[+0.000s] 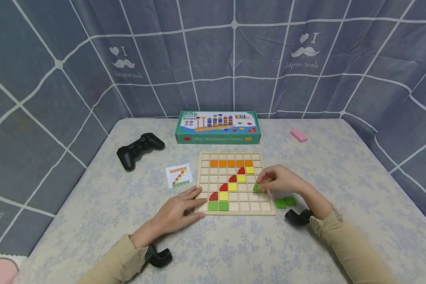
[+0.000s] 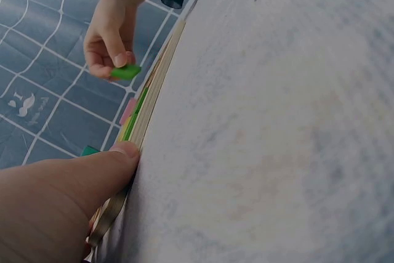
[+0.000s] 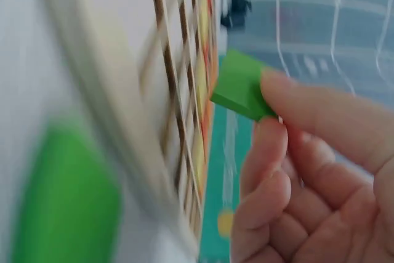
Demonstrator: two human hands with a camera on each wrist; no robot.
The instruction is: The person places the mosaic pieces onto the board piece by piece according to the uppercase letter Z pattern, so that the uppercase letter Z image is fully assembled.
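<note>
My right hand (image 1: 278, 179) pinches a green square tile (image 3: 237, 84) between thumb and fingers, above the right part of a wooden grid board (image 1: 272, 209). With straight fingers, my left hand (image 1: 177, 209) rests at the board's left edge, its thumb (image 2: 117, 158) against the near side. On the board lie a row of orange tiles (image 1: 231, 163), a diagonal of red quarter-round pieces (image 1: 223, 187) beside yellow squares (image 1: 232, 187), and two green squares (image 1: 218, 206) at the lower left. Two loose green tiles (image 1: 281, 203) lie right of the board, partly under the right wrist.
A pattern card (image 1: 179, 175) lies left of the board. Behind the board stands a green game box (image 1: 218, 128). A black game controller (image 1: 140, 150) is at the back left, a pink block (image 1: 299, 135) at the back right. A curtain (image 1: 213, 55) encloses the table.
</note>
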